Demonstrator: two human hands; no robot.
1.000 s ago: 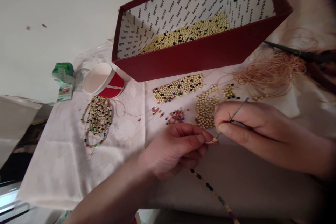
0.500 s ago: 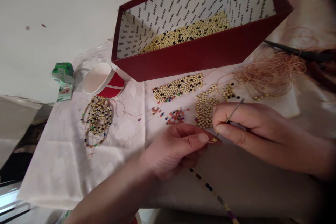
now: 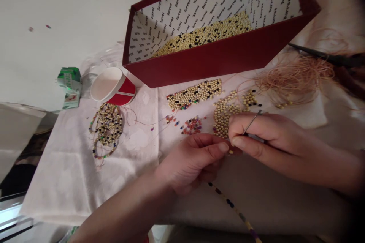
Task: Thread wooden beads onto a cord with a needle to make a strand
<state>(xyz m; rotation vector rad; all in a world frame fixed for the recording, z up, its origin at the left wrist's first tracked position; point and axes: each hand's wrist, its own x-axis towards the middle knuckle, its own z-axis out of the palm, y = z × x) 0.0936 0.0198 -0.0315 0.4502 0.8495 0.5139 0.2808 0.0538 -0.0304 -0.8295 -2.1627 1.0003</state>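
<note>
Thumb and forefinger of my left hand [image 3: 196, 159] are pinched together on a beaded string. A pale bead [image 3: 230, 152] shows just past the thumb tip. Below this hand the rest of the beaded string [image 3: 230, 203], with black, yellow, green and purple beads, hangs down. My right hand [image 3: 268, 136] is closed around a thin metal needle-like tool [image 3: 252, 122], its flattened end sticking up. The tool's lower tip is hidden by my fingers, which nearly touch the left fingertips. Loose pale beads [image 3: 221, 121] lie just behind the hands.
A dark red box [image 3: 205, 60] holding many pale and black beads stands behind. Leftward are a tilted paper cup [image 3: 127, 89], a green carton [image 3: 70, 83] and coiled beaded strands [image 3: 107, 129]. Coloured beads [image 3: 192, 125], a bead patch [image 3: 196, 94] and tangled cord [image 3: 296, 74] lie around.
My right hand has moved slightly left and closer to the left fingertips, the metal tool moving with it. The tool's lower tip and the thread loop at the bead show less clearly now.
</note>
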